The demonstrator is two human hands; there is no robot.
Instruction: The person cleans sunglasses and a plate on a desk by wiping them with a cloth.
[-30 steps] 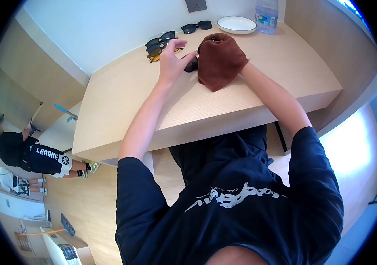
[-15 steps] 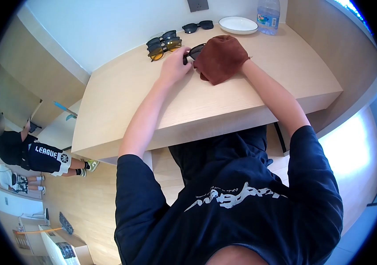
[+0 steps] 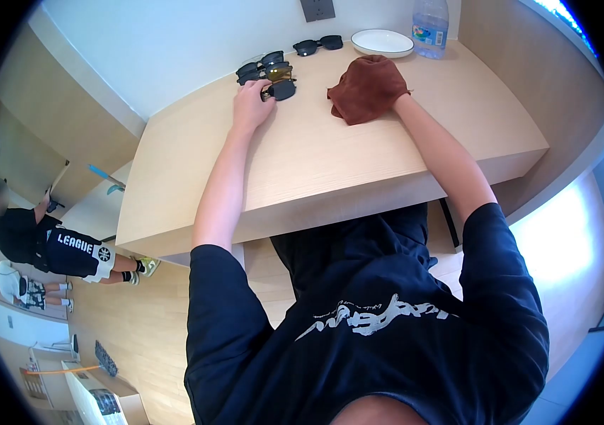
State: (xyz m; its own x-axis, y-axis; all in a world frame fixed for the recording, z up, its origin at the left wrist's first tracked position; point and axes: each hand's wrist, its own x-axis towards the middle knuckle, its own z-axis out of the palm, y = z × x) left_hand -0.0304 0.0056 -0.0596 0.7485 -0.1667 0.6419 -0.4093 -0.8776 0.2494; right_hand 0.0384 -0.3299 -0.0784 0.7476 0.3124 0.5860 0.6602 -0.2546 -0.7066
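Note:
At the back left of the desk, my left hand (image 3: 251, 106) is closed on a pair of dark sunglasses (image 3: 283, 90), with one lens showing beyond the fingertips. The sunglasses are at the near end of a row, just in front of a yellow-lensed pair (image 3: 280, 73) and a dark pair (image 3: 251, 70). A reddish-brown cloth (image 3: 366, 88) covers my right hand (image 3: 401, 99) almost to the wrist and moves with it. The fingers under the cloth are hidden.
Another pair of dark sunglasses (image 3: 318, 45) lies by the wall. To its right are a white plate (image 3: 382, 43) and a water bottle (image 3: 429, 28). The wooden desk (image 3: 330, 156) has a side panel on the right. Two people (image 3: 15, 234) stand on the left.
My left hand has moved left with the dark sunglasses, away from the cloth and up to the row. The cloth on my right hand has shifted slightly right, apart from the sunglasses.

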